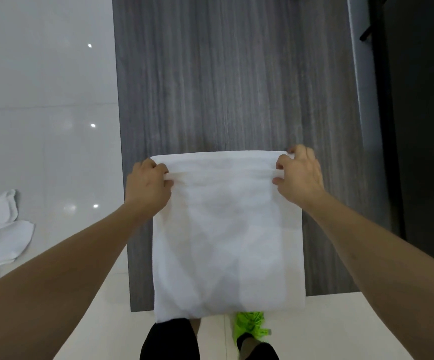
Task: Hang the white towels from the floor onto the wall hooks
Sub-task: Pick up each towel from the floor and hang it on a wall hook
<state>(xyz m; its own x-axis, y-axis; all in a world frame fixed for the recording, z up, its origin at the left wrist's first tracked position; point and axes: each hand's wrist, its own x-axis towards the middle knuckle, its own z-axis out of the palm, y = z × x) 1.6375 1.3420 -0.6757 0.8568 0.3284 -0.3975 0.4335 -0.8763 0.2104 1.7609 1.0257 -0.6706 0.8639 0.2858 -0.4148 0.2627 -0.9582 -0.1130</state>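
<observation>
- One white towel (226, 229) held up flat, chest-side of the grey wood-grain wall panel (231, 74), hanging from its top edge down to about shoe level.
- Top edge stretched taut between both hands; a narrow band just below it looks folded or bunched where the fingers grip.
- Left hand (147, 187): fingers curled and closed on the towel's upper left corner, thumb side pinching the folded band.
- Right hand (297, 172): fingers closed on the upper right corner, fingertips wrapped over the top edge.
- Remaining towels (0, 229) lie crumpled on the glossy white floor at far left, well apart from the held one.
- Green shoe (251, 324) shows below the towel's lower edge; a dark trouser leg beside it.
- Dark bracket (365, 35), possibly a hook, near the upper right on the dark panel; too small to be sure. No hook visible on the grey panel itself.
- Step in hand, by my reading: towel lifted and squared, ready for hanging; not yet on any hook.
- Next move calls for finding a hook, raising the top edge to it, and centring the towel so it drapes evenly without slipping.
</observation>
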